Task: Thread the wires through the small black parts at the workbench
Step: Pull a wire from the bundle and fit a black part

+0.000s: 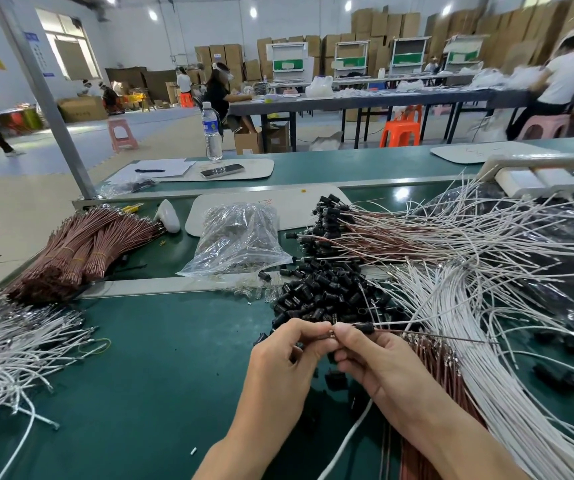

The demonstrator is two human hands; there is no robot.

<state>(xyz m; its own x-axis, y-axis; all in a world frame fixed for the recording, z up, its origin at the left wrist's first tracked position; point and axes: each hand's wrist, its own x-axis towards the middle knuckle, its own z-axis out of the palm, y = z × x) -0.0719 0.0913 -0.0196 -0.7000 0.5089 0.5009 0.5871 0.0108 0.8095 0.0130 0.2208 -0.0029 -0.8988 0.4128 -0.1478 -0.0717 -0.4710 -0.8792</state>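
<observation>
Both hands meet over the green workbench [147, 368]. My left hand [289, 362] pinches the metal wire ends between thumb and fingertips. My right hand [375, 362] pinches the same spot, where a small black part [365, 328] sits on a white wire and a brown wire [445, 337] that trail off to the right. A heap of loose black parts [327, 292] lies just beyond my fingers. Loose white wires [486, 306] fan out on the right, with brown wires [431, 362] under my right wrist.
Bundled brown wires [77, 251] lie at the left, white wires [11, 344] at the near left. A clear bag of parts [240, 237] sits mid-bench. Finished wires with black parts [334, 230] are piled behind. A water bottle [212, 131] stands farther back. Other people work at distant tables.
</observation>
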